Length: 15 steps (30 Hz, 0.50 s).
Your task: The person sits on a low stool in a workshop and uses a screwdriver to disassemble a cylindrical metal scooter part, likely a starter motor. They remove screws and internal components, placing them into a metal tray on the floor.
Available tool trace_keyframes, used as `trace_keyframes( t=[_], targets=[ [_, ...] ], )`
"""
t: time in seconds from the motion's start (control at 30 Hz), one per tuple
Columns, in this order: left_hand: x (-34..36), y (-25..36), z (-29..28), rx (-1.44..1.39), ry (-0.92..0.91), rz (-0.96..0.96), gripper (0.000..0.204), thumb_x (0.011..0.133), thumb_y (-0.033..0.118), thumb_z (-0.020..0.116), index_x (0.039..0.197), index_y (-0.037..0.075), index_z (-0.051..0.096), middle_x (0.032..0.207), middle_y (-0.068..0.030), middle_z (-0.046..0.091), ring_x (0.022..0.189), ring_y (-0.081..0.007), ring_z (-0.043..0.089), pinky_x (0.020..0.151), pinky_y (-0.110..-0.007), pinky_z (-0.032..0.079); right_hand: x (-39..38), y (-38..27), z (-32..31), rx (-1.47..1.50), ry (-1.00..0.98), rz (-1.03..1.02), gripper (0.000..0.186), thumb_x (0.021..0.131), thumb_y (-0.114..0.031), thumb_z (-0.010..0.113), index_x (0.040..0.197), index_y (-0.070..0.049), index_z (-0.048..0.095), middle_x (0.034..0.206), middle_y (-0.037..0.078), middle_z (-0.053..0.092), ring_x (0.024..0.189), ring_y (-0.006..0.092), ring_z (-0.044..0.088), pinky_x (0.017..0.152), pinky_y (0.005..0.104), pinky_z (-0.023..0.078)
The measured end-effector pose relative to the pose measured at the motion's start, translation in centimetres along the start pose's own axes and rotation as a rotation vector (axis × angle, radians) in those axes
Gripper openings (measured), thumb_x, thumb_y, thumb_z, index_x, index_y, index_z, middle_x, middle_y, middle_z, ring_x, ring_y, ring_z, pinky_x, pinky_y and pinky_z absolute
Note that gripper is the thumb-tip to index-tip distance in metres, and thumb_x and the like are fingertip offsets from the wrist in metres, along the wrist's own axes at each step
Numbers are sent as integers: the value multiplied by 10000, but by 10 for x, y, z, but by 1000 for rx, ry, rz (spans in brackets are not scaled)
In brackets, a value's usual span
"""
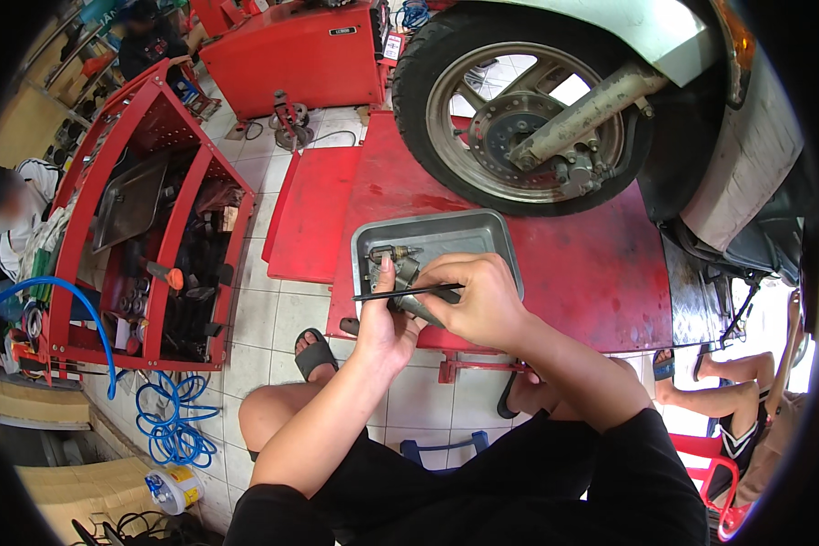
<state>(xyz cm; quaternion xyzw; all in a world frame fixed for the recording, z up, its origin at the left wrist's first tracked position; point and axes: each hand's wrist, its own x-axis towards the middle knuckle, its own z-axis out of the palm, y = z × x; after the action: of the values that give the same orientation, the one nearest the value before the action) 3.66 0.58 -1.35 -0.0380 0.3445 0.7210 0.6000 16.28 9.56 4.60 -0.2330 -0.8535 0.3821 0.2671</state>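
Both my hands are closed over a metal tray on a red lift platform. My left hand grips a grey metal component with a cylindrical body and a small fitting at its top, thumb raised along its side. My right hand is at that component’s right side, fingers pinched on a thin black rod that lies horizontally across it and my left thumb. The lower part of the component is hidden by my fingers.
A scooter’s front wheel stands behind the tray. Left are a red tool cart, blue hose and a seated person. A red machine is at the back, another person’s legs at right.
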Motion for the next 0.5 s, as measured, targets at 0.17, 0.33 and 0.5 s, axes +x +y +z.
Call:
trace_keyframes(
  t=[0.17, 0.33, 0.5],
  targets=[
    [-4, -2, 5, 0, 4, -16, 392, 1007, 464, 559, 1089, 86, 622, 1012, -58, 676, 938, -199, 667, 834, -400, 568, -1, 1, 2, -74, 54, 31, 197, 733, -138, 760, 875, -3, 740, 905, 110, 727, 786, 338, 704, 687, 399, 547],
    [2, -4, -9, 51, -36, -38, 457, 1018, 512, 496, 1190, 100, 590, 1139, -65, 657, 1078, -240, 638, 931, -438, 533, -1, 7, 4, -17, 25, 24, 198, 768, -163, 768, 891, -11, 735, 930, 100, 710, 811, 341, 695, 698, 411, 544],
    [2, -8, -11, 32, -22, -37, 482, 1002, 536, 513, 1200, 104, 590, 1155, -69, 646, 1085, -236, 629, 949, -439, 520, -3, 5, 2, -81, -7, -35, 168, 785, -96, 766, 926, -16, 720, 945, 112, 699, 820, 320, 698, 712, 377, 550]
  ],
)
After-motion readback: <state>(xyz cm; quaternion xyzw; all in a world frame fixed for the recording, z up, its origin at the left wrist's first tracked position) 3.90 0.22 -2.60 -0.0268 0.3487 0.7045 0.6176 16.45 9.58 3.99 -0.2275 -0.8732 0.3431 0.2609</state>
